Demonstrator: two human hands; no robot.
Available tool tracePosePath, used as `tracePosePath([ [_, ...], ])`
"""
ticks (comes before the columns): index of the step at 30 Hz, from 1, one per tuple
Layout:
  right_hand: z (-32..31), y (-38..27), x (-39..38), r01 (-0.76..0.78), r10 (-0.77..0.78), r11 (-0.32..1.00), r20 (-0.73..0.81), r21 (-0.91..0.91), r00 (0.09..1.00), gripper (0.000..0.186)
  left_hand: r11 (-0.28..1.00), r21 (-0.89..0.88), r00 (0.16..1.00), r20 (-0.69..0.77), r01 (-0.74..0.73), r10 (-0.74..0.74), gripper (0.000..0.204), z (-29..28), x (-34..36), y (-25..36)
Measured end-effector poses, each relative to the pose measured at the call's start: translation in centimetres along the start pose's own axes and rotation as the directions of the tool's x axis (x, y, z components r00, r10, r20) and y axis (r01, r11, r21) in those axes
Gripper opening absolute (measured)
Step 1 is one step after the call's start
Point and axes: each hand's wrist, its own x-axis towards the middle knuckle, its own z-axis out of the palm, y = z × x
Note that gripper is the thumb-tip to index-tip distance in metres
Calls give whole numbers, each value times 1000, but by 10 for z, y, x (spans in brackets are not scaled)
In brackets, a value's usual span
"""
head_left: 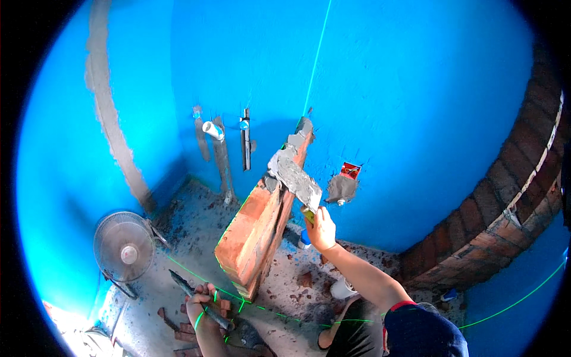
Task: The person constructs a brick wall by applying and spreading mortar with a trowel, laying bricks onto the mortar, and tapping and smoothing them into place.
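My right hand (322,229) is closed around the yellow-green handle of a trowel (308,214). Grey mortar (291,174) coats its blade, which lies across the top of a narrow brick wall (244,229). More mortar covers the wall's far top, where it meets the blue wall. Lower left, my left hand (202,303) grips a long dark tool (184,283) with a narrow pointed end; its exact kind is unclear. That hand is beside the wall's near end, apart from it.
A round fan (125,247) stands at left. White pipe (213,130) sticks out of the blue wall, near a red electrical box (351,171). Loose bricks (185,332) and rubble lie below. A white bucket (343,289) stands right of the brick wall; green laser lines cross the room.
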Motion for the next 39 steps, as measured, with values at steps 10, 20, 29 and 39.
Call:
tracePosePath([
  [10, -38, 16, -36, -106, 96, 993, 146, 60, 985, 36, 1000, 19, 994, 103, 19, -21, 24, -16, 10, 0],
  [20, -94, -28, 14, -184, 149, 893, 115, 412, 982, 33, 999, 15, 995, 94, 42, -43, 28, -11, 6, -4],
  [29, -127, -72, 57, -616, 115, 194, 606, 763, 787, 49, 994, 110, 998, 65, 20, -27, 31, -5, -3, -1],
  [39, -103, -66, 78, -739, -113, -90, 731, 667, 673, 52, 990, 139, 1000, 15, -4, 2, 32, -3, -6, -1],
])
